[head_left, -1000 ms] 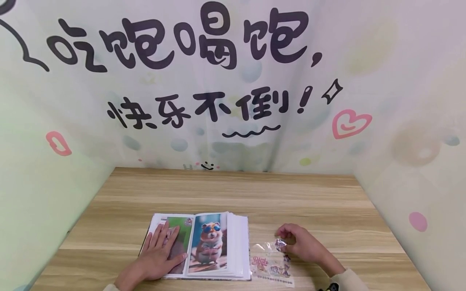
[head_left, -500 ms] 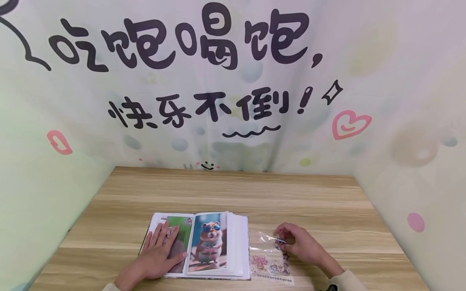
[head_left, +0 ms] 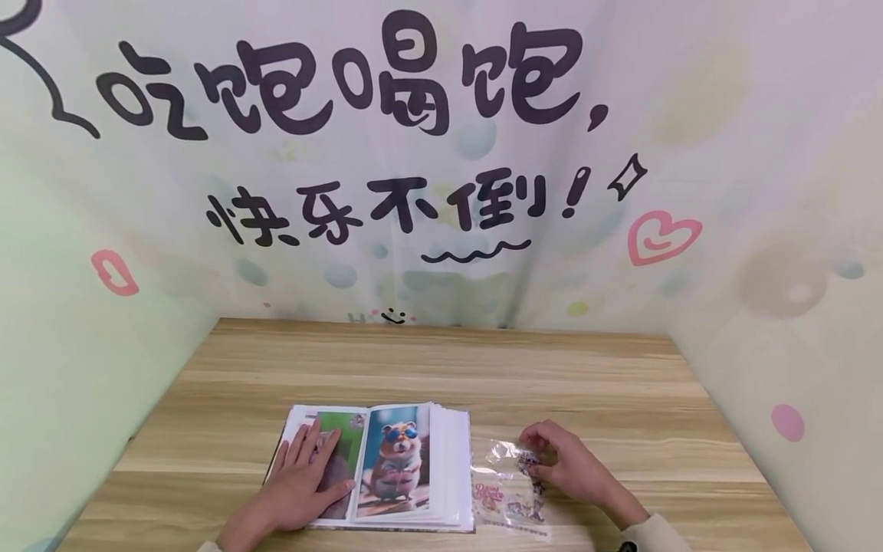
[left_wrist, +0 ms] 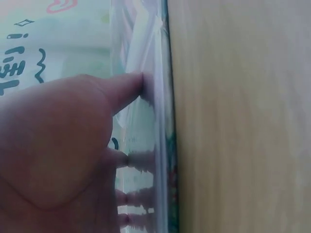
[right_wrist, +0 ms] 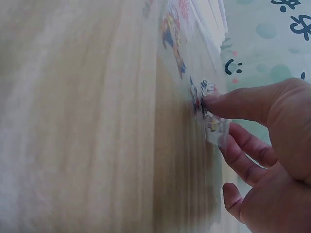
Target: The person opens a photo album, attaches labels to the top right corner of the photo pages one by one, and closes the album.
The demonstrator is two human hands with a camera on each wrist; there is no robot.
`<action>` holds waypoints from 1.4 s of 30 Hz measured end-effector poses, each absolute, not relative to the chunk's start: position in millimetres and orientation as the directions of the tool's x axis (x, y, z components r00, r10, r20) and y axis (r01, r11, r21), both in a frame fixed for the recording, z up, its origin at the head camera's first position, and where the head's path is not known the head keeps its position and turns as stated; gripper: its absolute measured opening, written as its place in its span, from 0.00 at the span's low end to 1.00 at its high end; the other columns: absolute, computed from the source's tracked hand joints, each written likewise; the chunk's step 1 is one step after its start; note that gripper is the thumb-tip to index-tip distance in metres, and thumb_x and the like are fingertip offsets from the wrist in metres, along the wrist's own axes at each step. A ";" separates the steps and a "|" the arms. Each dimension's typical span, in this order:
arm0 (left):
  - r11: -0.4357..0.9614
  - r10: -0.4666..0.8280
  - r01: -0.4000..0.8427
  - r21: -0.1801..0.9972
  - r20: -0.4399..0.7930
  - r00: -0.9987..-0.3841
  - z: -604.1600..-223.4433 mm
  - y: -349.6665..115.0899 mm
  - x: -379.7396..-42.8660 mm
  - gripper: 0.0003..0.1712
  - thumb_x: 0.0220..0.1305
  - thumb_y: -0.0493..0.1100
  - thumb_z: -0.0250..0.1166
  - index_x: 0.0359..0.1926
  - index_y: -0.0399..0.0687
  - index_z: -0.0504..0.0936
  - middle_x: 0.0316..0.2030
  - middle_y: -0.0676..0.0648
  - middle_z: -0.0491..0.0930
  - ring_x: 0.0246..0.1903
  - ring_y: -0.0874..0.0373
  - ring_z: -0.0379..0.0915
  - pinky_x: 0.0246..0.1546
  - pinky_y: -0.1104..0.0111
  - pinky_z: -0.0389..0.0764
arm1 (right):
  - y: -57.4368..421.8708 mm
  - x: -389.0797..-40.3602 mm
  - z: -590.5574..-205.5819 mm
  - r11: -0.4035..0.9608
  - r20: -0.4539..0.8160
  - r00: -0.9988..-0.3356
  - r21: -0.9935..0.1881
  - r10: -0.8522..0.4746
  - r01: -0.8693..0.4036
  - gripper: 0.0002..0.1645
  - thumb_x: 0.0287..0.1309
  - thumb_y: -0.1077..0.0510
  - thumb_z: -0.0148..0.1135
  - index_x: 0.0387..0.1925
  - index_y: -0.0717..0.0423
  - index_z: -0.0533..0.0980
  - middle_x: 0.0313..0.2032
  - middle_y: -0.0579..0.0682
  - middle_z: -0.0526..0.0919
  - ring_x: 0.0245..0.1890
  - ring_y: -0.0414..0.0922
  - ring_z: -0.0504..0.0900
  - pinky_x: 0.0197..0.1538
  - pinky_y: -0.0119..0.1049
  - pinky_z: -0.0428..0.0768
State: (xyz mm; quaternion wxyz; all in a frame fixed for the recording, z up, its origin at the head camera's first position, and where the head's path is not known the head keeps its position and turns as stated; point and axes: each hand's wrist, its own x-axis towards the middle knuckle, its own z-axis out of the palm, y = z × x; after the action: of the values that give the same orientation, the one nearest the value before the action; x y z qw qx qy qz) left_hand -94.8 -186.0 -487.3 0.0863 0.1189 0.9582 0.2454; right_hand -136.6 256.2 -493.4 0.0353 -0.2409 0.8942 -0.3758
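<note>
A photo album [head_left: 451,468] lies open on the table, its right page showing a hamster picture [head_left: 400,460] with sunglasses. My left hand [head_left: 297,487] rests flat on the left page, fingers spread over a green-backed picture [head_left: 350,445] with a small sticker [head_left: 356,420] in its upper corner. To the right of the album, my right hand [head_left: 569,464] pinches the edge of a clear sticker sheet [head_left: 507,487] between thumb and fingers. In the right wrist view the thumb presses on printed figures of the sheet [right_wrist: 211,128], which stands tilted off the table there.
The wooden table [head_left: 441,360] reaches back to a printed cloth backdrop [head_left: 414,284] with large black lettering. Pale cloth sides [head_left: 779,307] flank it. A thick stack of album pages [head_left: 448,498] lies under the right page.
The sticker sheet has shifted slightly left and bent up a little under my right hand, its glare changing. My left hand has stayed in place on the album.
</note>
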 end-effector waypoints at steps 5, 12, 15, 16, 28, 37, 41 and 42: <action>0.838 0.258 0.203 0.507 -0.040 -0.965 -487.9 -184.8 -95.3 0.48 0.60 0.64 0.65 0.71 0.36 0.64 0.73 0.24 0.49 0.72 0.26 0.40 0.65 0.30 0.42 | 257.0 -136.6 -493.6 0.601 0.104 -0.882 -0.695 -0.459 -0.394 0.25 0.46 0.69 0.73 0.48 0.51 0.77 0.40 0.42 0.78 0.41 0.41 0.76 0.47 0.33 0.79; 0.842 0.242 0.192 0.503 -0.035 -0.970 -487.1 -185.6 -98.8 0.48 0.58 0.65 0.67 0.70 0.39 0.67 0.71 0.24 0.53 0.71 0.25 0.44 0.65 0.29 0.45 | 257.9 -139.0 -492.2 0.596 0.084 -0.906 -0.728 -0.414 -0.340 0.23 0.49 0.71 0.69 0.47 0.52 0.77 0.37 0.43 0.79 0.40 0.40 0.77 0.46 0.33 0.80; 0.844 0.239 0.196 0.499 -0.022 -0.971 -484.7 -185.8 -99.9 0.46 0.58 0.63 0.67 0.68 0.38 0.69 0.70 0.24 0.55 0.70 0.25 0.46 0.64 0.30 0.47 | 258.8 -140.1 -490.6 0.584 0.085 -0.914 -0.745 -0.397 -0.322 0.22 0.50 0.73 0.67 0.47 0.55 0.77 0.36 0.44 0.79 0.39 0.39 0.78 0.45 0.32 0.81; 0.845 0.240 0.200 0.496 -0.017 -0.971 -483.8 -185.7 -100.1 0.46 0.58 0.63 0.68 0.68 0.38 0.69 0.70 0.23 0.56 0.69 0.24 0.47 0.64 0.30 0.49 | 259.3 -140.5 -489.9 0.580 0.084 -0.915 -0.750 -0.394 -0.318 0.22 0.50 0.73 0.67 0.47 0.55 0.77 0.36 0.45 0.79 0.39 0.39 0.78 0.44 0.32 0.81; 0.832 0.229 0.238 0.501 0.080 -0.970 -474.0 -182.4 -103.3 0.38 0.62 0.57 0.67 0.65 0.37 0.73 0.64 0.23 0.66 0.65 0.27 0.59 0.61 0.33 0.60 | 267.6 -145.1 -474.4 0.449 0.157 -0.882 -0.813 -0.444 -0.371 0.18 0.52 0.77 0.61 0.46 0.64 0.76 0.36 0.53 0.79 0.33 0.39 0.81 0.34 0.32 0.82; 0.794 0.225 0.228 0.564 0.076 -0.971 -465.1 -175.4 -106.8 0.34 0.65 0.53 0.66 0.65 0.40 0.72 0.65 0.26 0.65 0.66 0.28 0.58 0.61 0.35 0.64 | 269.9 -145.3 -461.2 0.366 0.105 -0.893 -0.886 -0.437 -0.284 0.16 0.58 0.70 0.63 0.48 0.68 0.74 0.40 0.59 0.79 0.35 0.40 0.82 0.38 0.34 0.84; 0.769 0.214 0.245 0.591 0.123 -0.969 -460.6 -167.1 -109.4 0.31 0.65 0.50 0.66 0.65 0.41 0.73 0.64 0.31 0.69 0.65 0.31 0.62 0.60 0.37 0.66 | 268.7 -145.7 -452.5 0.341 0.099 -0.896 -0.902 -0.432 -0.264 0.16 0.59 0.68 0.63 0.49 0.69 0.74 0.41 0.62 0.79 0.36 0.41 0.82 0.42 0.35 0.84; 0.761 0.208 0.245 0.601 0.131 -0.969 -459.8 -165.0 -110.5 0.30 0.66 0.49 0.66 0.65 0.42 0.73 0.64 0.32 0.71 0.65 0.32 0.62 0.61 0.38 0.66 | 268.1 -145.9 -450.0 0.332 0.098 -0.898 -0.908 -0.429 -0.257 0.16 0.59 0.68 0.63 0.49 0.68 0.74 0.41 0.62 0.79 0.36 0.41 0.82 0.42 0.36 0.85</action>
State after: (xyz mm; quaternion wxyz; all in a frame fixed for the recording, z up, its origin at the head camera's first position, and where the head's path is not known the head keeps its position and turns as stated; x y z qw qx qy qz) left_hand -110.5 -165.0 -459.8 -0.0279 0.1208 0.9380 0.3238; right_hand -145.9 268.1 -450.0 0.0796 -0.2111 0.8122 -0.5380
